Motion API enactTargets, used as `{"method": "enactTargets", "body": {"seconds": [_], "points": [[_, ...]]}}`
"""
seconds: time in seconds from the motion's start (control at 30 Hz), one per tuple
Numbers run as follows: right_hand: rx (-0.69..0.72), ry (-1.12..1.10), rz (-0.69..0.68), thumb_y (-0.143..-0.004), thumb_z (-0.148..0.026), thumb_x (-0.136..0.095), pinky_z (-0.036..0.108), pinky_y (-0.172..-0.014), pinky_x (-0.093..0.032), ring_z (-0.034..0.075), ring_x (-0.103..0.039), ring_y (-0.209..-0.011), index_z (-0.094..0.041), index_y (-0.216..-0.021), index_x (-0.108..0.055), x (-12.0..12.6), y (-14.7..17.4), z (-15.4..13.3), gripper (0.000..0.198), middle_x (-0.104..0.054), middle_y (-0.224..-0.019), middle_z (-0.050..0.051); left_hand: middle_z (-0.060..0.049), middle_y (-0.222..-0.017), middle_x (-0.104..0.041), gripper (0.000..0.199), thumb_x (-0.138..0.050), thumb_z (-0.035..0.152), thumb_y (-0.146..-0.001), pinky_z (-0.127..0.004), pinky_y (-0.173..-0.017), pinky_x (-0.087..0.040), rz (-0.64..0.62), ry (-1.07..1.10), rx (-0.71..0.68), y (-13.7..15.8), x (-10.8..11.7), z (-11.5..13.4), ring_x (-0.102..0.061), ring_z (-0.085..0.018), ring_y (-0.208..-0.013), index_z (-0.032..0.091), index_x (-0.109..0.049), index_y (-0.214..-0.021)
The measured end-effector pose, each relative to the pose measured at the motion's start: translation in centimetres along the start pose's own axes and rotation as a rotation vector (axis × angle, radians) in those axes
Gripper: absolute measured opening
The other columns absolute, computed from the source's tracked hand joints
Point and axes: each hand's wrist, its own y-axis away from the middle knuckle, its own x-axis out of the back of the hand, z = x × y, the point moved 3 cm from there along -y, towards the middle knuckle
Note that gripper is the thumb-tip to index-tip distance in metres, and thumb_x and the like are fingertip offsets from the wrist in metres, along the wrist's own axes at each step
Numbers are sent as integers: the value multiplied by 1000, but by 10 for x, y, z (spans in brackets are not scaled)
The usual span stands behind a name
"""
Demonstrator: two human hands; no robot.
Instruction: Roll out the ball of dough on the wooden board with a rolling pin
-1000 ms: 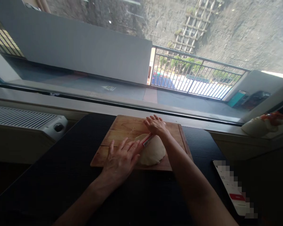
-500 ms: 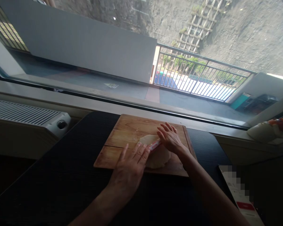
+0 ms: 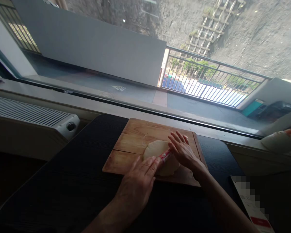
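Observation:
A round, flattened sheet of pale dough [image 3: 155, 148] lies on a wooden cutting board [image 3: 127, 140]. Across the dough runs a slim tube with a red and white printed wrapping [image 3: 165, 156]. My left hand [image 3: 140, 178] rests over the tube's near-left end, fingers stretched forward. On the far-right end lies my right hand [image 3: 180, 149], its fingers extended and palm down. Both palms press on the tube rather than wrapping round it. The tube's ends are hidden beneath the hands, as is part of the dough.
The board sits on a black table [image 3: 75, 168] beside a window ledge. A white radiator [image 3: 38, 113] stands at the left. A white and red printed box or packet [image 3: 255, 207], partly pixelated, is at the right edge. A pale rounded object [image 3: 277, 141] stands on the ledge.
The tube has turned, showing red where white lettering showed before. Both hands have moved slightly toward me over the dough. The whole view has shifted a little.

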Motion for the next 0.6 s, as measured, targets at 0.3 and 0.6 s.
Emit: {"method": "enactTargets", "body": {"seconds": [0.3,0.6], "points": [[5,-33,-93,-95,-50,-20,42,-109,-12,22,-13,-138,-29,-135,-39,-3,-67,-29,49,-31,-147,0,-7,-141,-42,57,-42,28,-89,-50,-107,-29,37,117,80,2,-12,-14,-36,-22,-130,19,-23,-143],[-21,-17,-127,-91,-56,-26,43,-109,-14,24,-14,-138,-20,-136,-38,-9,-92,-51,58,-33,-146,5,-9,-133,-47,53,-41,14,-87,-58,-104,-27,129,49,111,13,-1,5,-40,-25,-125,25,-34,-139]]}}
